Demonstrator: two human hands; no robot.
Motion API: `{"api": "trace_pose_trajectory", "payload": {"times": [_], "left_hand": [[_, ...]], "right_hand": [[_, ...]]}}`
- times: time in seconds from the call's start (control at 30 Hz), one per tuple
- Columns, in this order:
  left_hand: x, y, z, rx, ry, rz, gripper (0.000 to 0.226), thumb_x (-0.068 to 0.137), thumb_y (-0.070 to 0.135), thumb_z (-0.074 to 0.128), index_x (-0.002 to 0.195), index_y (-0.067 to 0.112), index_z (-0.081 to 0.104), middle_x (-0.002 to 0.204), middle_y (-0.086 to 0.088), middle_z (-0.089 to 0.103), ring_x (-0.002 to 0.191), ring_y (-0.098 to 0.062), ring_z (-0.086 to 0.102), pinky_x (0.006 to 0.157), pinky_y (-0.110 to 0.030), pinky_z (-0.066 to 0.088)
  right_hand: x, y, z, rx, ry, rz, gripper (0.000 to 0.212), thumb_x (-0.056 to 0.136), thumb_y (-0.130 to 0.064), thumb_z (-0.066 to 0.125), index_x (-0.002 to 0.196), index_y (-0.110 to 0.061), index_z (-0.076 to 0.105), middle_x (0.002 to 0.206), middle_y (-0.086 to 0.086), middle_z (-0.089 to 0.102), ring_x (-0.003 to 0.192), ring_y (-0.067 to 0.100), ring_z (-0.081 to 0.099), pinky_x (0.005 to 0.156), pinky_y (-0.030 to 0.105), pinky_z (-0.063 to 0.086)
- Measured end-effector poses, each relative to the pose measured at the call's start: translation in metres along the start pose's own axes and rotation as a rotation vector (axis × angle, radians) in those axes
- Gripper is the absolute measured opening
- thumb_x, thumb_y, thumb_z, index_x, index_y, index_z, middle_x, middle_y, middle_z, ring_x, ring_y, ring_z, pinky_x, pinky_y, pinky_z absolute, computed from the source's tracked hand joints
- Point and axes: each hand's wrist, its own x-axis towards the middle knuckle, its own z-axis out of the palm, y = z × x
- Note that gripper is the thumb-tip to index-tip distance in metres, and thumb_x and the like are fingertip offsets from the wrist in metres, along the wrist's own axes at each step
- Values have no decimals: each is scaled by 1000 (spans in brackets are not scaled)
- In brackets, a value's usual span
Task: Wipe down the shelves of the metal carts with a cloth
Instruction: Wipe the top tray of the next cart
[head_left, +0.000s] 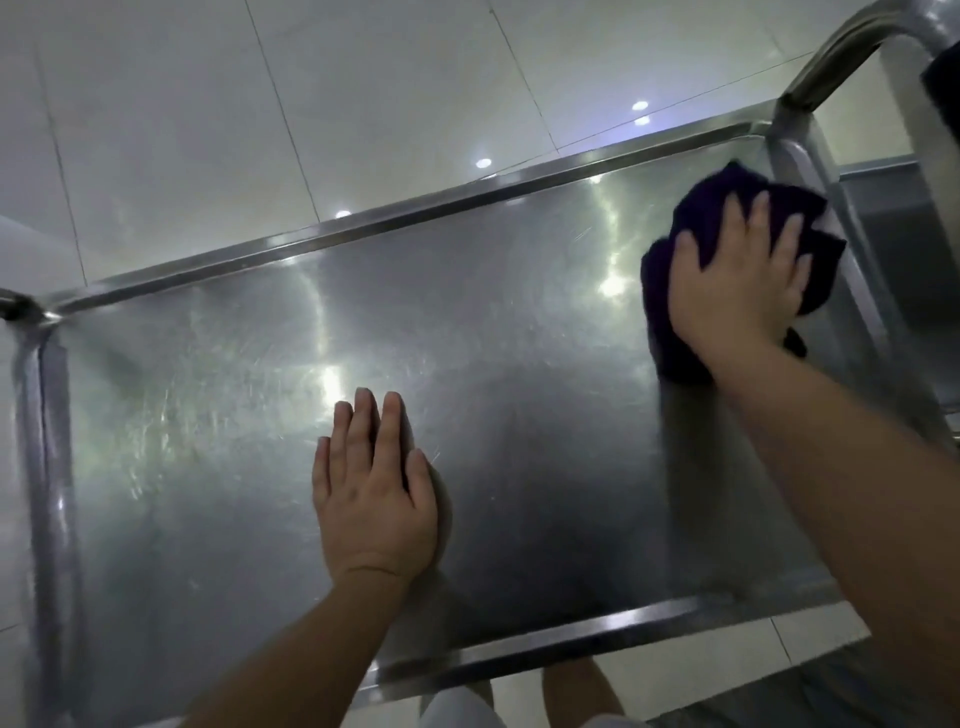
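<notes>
The top shelf of a stainless steel cart (218, 415) fills most of the head view, scratched and shiny with light reflections. My right hand (737, 275) presses flat on a dark purple cloth (701, 208) in the shelf's far right corner, fingers spread and straight. My left hand (371, 483) lies flat on the bare metal near the middle, fingers together and straight, holding nothing.
A raised rim (415, 210) runs around the shelf. The cart's tubular handle (841, 47) rises at the far right corner beside the cloth. A lower shelf (904, 218) shows at the right. Pale floor tiles (208, 104) lie beyond the cart.
</notes>
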Motion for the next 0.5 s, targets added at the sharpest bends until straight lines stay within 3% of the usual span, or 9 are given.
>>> {"api": "trace_pose_trajectory", "payload": {"times": [0.1,0.23,0.33,0.5], "left_hand": [[-1,0,1,5,2,1,63,107,46,27,167,29,17,175,1,10,162,-16,-2,130,-37,-6],[-1,-1,1,-10,10,7,62,107,42,31,166,30,18,175,1,14,162,-16,1,130,-37,-4],[-2,0,-1,-34,-6,-11,62,106,42,30,166,31,18,175,3,12,162,-13,-3,130,-37,-6],[-1,-1,-4,-64,-47,-7,63,107,45,23,167,32,12,176,4,6,161,-13,-7,129,-35,-12]], "right_hand": [[34,-72,16,47,-17,28,81,98,-66,22,167,-26,11,175,-1,1,160,32,-3,128,54,1],[-14,-137,45,-33,-75,-356,90,92,-78,21,167,-27,15,175,1,7,160,34,1,128,53,3],[-87,-125,57,-72,-129,-674,84,94,-77,29,163,-28,31,172,0,23,159,32,12,128,54,11],[-188,-44,62,-88,-144,-754,67,103,-61,37,162,-28,33,172,-2,25,160,26,12,128,52,14]]}}
